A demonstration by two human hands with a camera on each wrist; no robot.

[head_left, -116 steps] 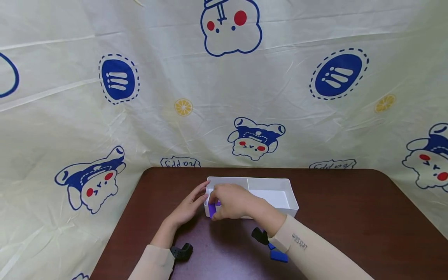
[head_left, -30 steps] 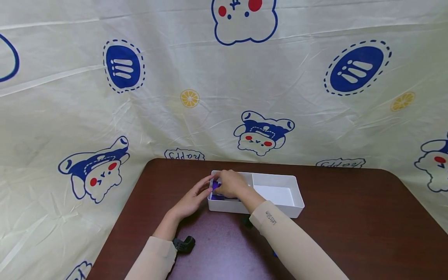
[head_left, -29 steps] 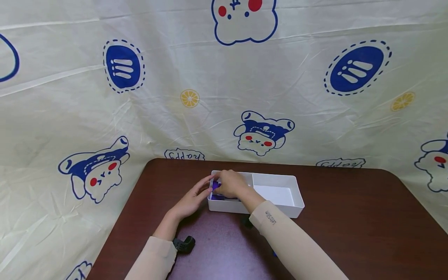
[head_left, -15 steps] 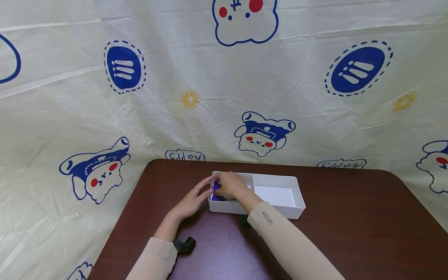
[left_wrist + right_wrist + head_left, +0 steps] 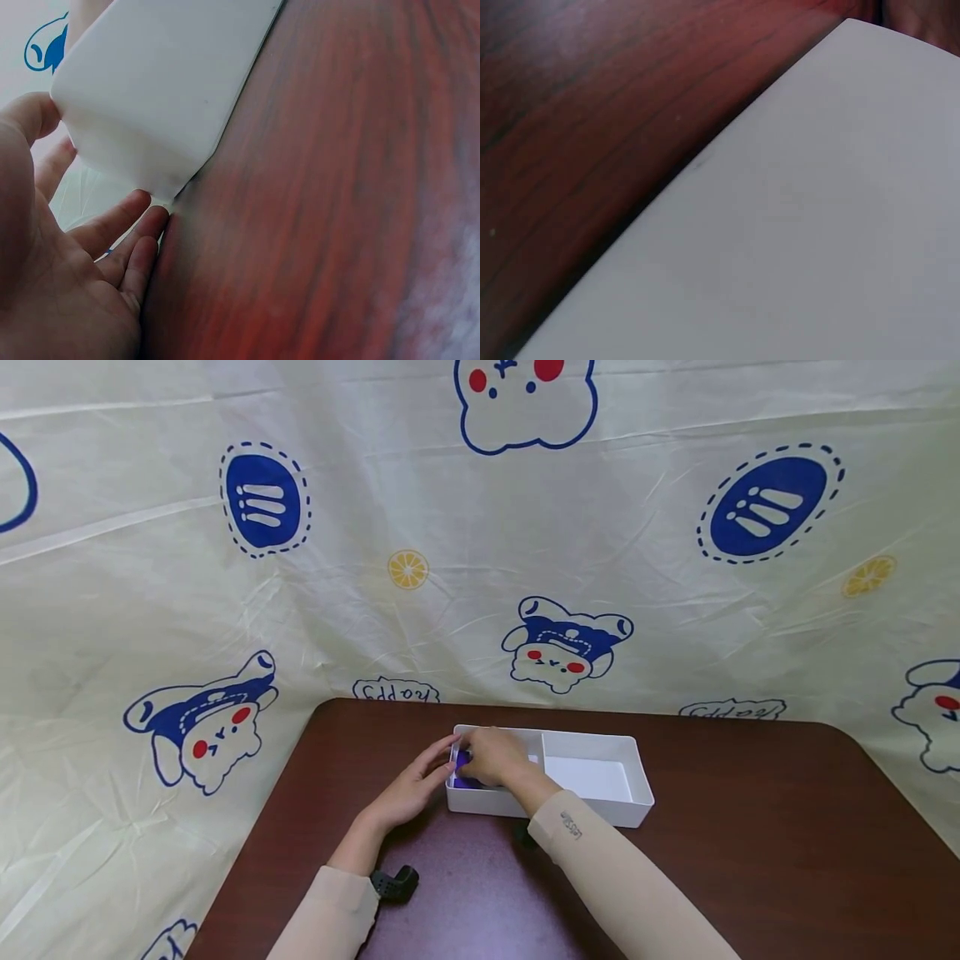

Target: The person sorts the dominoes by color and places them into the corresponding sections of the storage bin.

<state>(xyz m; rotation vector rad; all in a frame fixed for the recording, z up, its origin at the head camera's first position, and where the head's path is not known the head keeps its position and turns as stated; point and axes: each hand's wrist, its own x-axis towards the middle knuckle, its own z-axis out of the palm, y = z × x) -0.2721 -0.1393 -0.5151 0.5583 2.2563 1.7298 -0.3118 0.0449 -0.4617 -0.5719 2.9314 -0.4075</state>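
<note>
At the left end of a white, plastic-looking rectangular box (image 5: pixel 618 814) standing on a dark red-brown wood-grained table (image 5: pixel 750 827), a purple piece (image 5: pixel 462 759), mostly hidden, is sitting within the left compartment. The right hand (image 5: pixel 491 756) is bending over it; whether its hidden fingertips are gripping cannot be told. The left hand (image 5: pixel 408 789), nearly straight-fingered, is resting against the box's left end, gripping nothing. Uneven pressing could be wedging the piece against the wall; slackening left fingertips could be letting the box slide left.

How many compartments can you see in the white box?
2: the left compartment, where the right hand is at a purple piece, and the right compartment, beyond the divider. The hand covers part of the left one, so another divider could be hidden.
</note>
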